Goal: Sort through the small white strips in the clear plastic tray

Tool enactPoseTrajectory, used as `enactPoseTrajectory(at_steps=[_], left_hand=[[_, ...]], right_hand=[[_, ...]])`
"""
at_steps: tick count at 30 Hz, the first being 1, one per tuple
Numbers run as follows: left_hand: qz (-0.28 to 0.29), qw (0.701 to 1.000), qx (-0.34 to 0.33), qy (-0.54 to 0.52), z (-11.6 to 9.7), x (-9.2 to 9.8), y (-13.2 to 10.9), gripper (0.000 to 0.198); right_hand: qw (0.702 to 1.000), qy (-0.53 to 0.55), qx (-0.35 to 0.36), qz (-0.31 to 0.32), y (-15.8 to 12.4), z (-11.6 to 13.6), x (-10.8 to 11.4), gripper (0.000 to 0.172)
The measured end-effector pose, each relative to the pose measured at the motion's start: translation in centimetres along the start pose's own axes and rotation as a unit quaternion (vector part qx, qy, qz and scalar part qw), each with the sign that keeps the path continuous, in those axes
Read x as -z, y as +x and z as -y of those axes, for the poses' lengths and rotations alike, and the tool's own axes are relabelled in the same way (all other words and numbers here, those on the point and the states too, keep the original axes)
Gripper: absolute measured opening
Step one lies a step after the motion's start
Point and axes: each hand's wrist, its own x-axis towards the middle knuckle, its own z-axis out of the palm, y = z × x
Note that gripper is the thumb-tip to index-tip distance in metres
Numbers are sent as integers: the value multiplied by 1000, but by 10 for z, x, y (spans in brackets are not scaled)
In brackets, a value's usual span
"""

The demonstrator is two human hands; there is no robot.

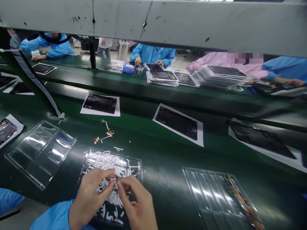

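Note:
My left hand (92, 195) and my right hand (137, 203) meet over a clear plastic tray (137, 164) heaped with white paper strips (105, 161). Both hands pinch one tiny dark part (117, 179) between thumb and forefinger; I cannot make out what it is. A thin gold flex cable (106, 132) lies on the green bench beyond the tray, apart from both hands.
An empty clear compartment tray (39, 151) lies at left; another clear tray (213, 195) with flex parts along its right edge lies at right. Dark tablet boards on white sheets (100, 103) (178, 123) ride the belt. Stacked boards (163, 78) and people in blue and pink coats are across.

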Motion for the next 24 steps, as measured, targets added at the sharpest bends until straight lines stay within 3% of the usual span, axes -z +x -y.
enactPoseTrajectory(at_steps=[11, 17, 22, 24], left_hand=[[-26, 998, -37, 45, -4, -2, 1, 30], [-3, 998, -46, 52, 0, -1, 0, 34], [28, 998, -49, -9, 5, -2, -1, 35], [45, 997, -15, -60, 4, -3, -2, 37]], right_hand=[[999, -22, 31, 6, -2, 0, -4, 15], [998, -31, 40, 27, -3, -1, -3, 15], [996, -16, 21, 81, -1, 1, 8, 18], [995, 9, 12, 96, 1, 1, 12, 20]])
